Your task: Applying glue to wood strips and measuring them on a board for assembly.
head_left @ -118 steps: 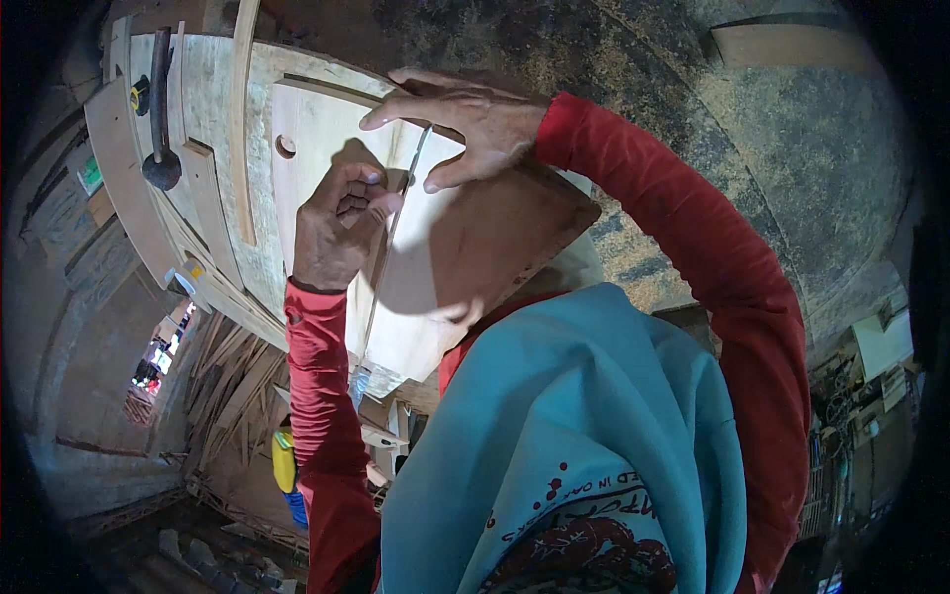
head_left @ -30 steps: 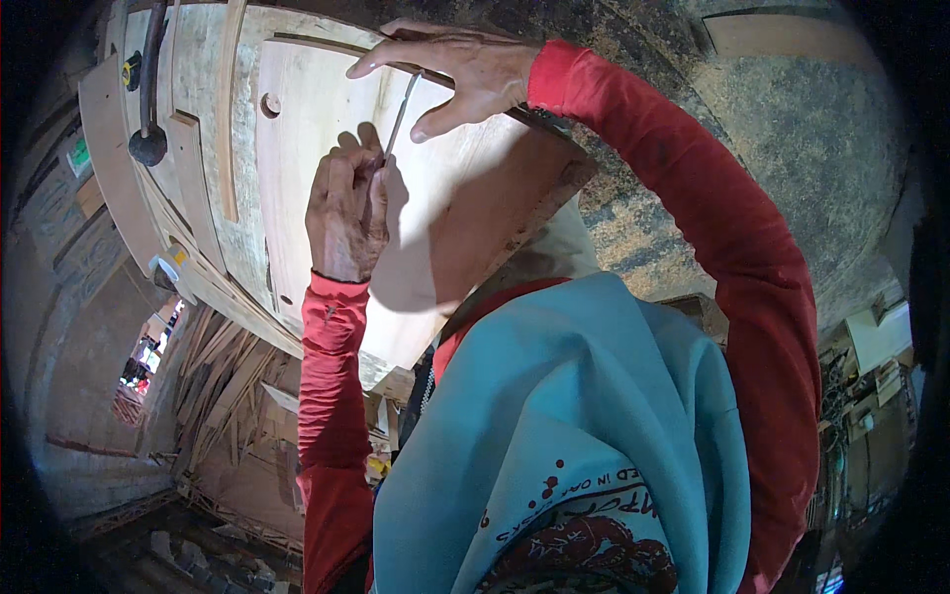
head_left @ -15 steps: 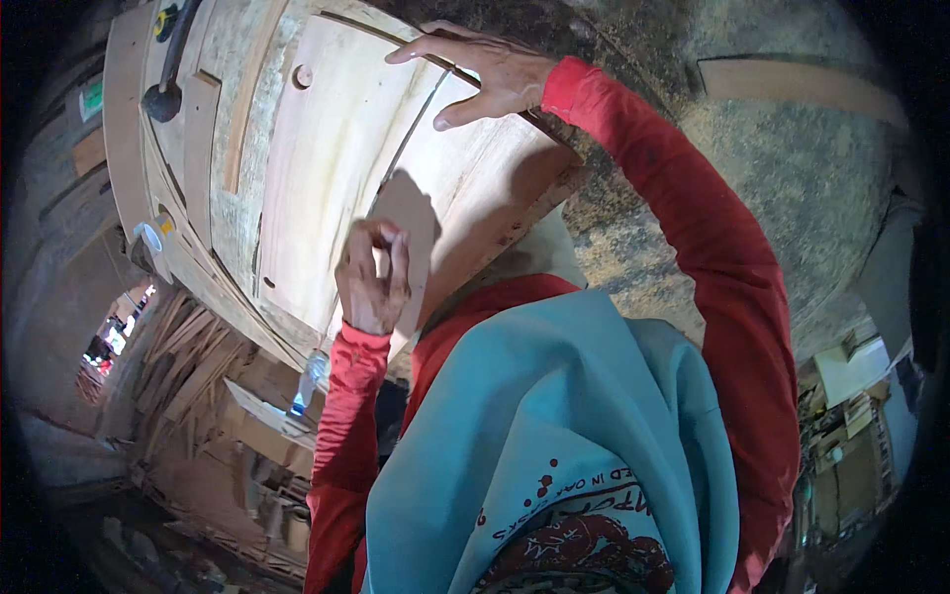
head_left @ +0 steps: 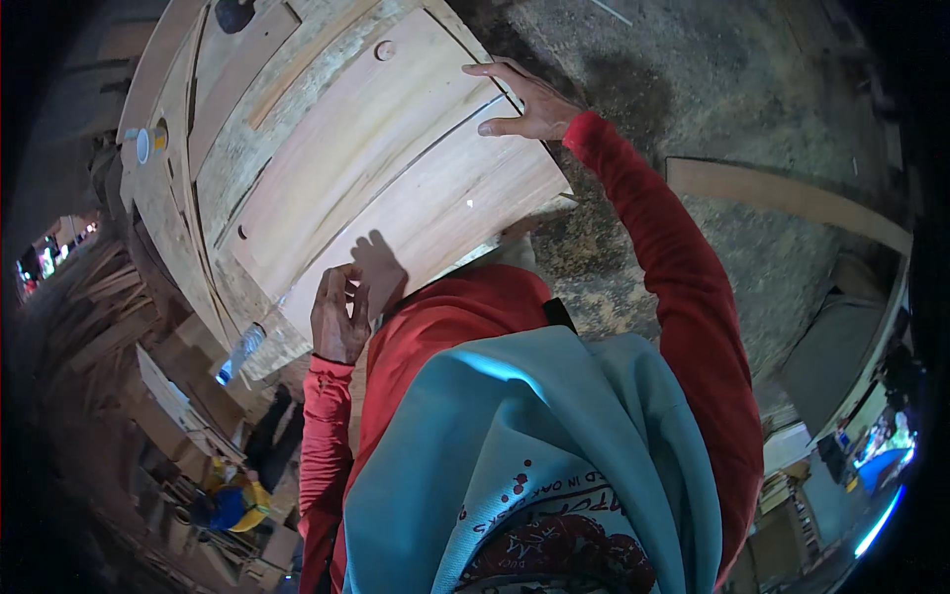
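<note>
Two pale wooden boards, a far one (head_left: 366,129) and a near one (head_left: 435,213), lie side by side on the worktable with a dark seam between them. My right hand (head_left: 531,105) rests at their right end, thumb and forefinger stretched apart on either side of the seam. Over the near board's left end, my left hand (head_left: 339,315) has its fingers curled and casts a shadow on the wood. Whether it pinches anything small cannot be made out. The far board has a round hole or knot (head_left: 385,49) near its far right corner.
Narrow wood strips (head_left: 242,84) lie beyond the boards on the worktable (head_left: 237,168). A plastic bottle (head_left: 240,353) is at its left corner, a white and yellow cup (head_left: 150,145) farther off. A curved plank (head_left: 782,193) lies on the dusty floor at right. Scrap wood is piled at left.
The view has shifted and turned. My left hand has moved away from the seam toward the near board's left end, staying curled. My right hand remains spread at the boards' right end.
</note>
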`<state>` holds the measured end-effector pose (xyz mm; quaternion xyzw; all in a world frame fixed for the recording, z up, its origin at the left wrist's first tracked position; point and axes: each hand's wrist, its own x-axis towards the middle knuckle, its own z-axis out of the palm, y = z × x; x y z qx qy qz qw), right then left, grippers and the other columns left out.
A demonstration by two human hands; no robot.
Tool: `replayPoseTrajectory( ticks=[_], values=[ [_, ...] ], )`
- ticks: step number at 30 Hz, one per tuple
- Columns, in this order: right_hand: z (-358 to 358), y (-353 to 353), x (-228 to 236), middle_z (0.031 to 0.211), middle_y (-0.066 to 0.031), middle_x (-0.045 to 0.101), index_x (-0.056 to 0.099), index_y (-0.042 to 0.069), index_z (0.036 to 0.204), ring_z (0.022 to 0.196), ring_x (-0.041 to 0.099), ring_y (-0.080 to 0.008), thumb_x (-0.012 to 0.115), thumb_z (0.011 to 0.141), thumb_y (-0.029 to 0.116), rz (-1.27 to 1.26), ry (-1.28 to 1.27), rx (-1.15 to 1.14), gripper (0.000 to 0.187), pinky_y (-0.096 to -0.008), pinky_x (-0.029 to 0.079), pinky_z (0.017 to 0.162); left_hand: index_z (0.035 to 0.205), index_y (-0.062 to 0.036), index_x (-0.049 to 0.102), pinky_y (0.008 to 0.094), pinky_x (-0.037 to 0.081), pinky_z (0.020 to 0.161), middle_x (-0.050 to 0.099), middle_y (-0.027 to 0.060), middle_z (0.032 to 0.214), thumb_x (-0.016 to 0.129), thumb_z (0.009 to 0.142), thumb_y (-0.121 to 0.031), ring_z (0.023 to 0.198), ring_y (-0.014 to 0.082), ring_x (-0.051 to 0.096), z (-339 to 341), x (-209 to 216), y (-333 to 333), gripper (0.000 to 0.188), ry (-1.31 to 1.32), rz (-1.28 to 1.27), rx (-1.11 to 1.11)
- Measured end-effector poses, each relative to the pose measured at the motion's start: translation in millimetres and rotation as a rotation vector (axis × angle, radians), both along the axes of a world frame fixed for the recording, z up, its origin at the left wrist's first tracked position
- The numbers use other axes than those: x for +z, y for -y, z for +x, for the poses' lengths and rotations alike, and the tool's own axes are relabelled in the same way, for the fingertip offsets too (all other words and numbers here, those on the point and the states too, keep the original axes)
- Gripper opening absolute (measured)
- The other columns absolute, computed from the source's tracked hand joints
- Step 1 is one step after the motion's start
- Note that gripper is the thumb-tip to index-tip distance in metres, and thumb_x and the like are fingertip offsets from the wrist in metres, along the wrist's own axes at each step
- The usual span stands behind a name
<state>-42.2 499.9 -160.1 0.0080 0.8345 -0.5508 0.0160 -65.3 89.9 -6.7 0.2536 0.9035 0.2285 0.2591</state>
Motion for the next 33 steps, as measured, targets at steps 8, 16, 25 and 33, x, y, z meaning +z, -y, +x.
replayPoseTrajectory(
  ticks=[8,16,25,33],
  values=[
    [0,0,-1,0.152,-0.0127,0.042,0.039,0.020,0.153,0.144,0.037,-0.0330,0.083,0.083,0.036,0.065,0.016,0.021,0.084,-0.0460,0.032,0.119,0.124,-0.0024,0.060,0.0424,0.047,0.102,0.054,0.0184,0.130,0.064,0.092,-0.011,0.120,0.0366,0.053,11,-30,-20,0.034,-0.170,-0.043,-0.079],
    [3,-2,-1,0.151,-0.0126,0.042,0.038,0.020,0.153,0.144,0.037,-0.0321,0.082,0.084,0.038,0.037,-0.006,0.008,0.084,-0.0457,0.030,0.120,0.129,-0.0030,0.056,0.0458,0.047,0.100,0.055,0.0187,0.130,0.064,0.077,0.004,0.116,0.0402,0.052,-47,-54,-54,0.053,-0.302,0.006,-0.241],
    [3,-3,-9,0.150,-0.0133,0.039,0.037,0.020,0.154,0.143,0.036,-0.0333,0.081,0.084,0.035,-0.017,-0.041,0.025,0.083,-0.0460,0.029,0.121,0.119,-0.0015,0.058,0.0415,0.051,0.091,0.061,0.0189,0.117,0.063,0.085,0.003,0.105,0.0354,0.061,-56,-51,-62,0.035,-0.405,0.108,-0.245],
    [2,2,1,0.150,-0.0129,0.040,0.038,0.019,0.154,0.143,0.037,-0.0318,0.082,0.083,0.029,-0.013,0.015,0.031,0.084,-0.0450,0.029,0.121,0.094,-0.0053,0.052,0.0340,0.048,0.059,0.055,0.0082,0.065,0.060,0.101,-0.017,0.056,0.0190,0.055,-12,-17,-28,0.016,0.151,-0.030,0.072]
  ],
)
